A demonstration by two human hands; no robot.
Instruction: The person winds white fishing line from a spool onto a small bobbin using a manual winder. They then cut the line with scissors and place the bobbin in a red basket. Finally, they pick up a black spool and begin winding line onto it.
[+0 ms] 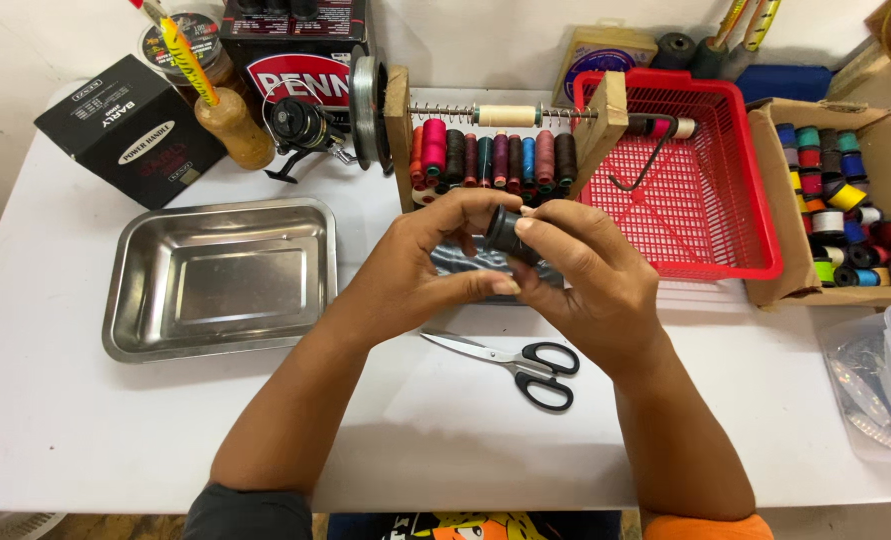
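— What do the hands hold?
— The left hand (421, 265) and right hand (591, 275), pressed together, pinch a small dark cylindrical spool (507, 232) at centre.
— Around them?
— Black-handled scissors (521, 365) at six o'clock; shiny steel tray (131, 300) at nine; red mesh basket (756, 190) at two.

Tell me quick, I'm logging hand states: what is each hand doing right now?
Left hand: closed, fingertips pinching the small dark cylindrical thread spool.
Right hand: closed, grip on the same spool from the other side.
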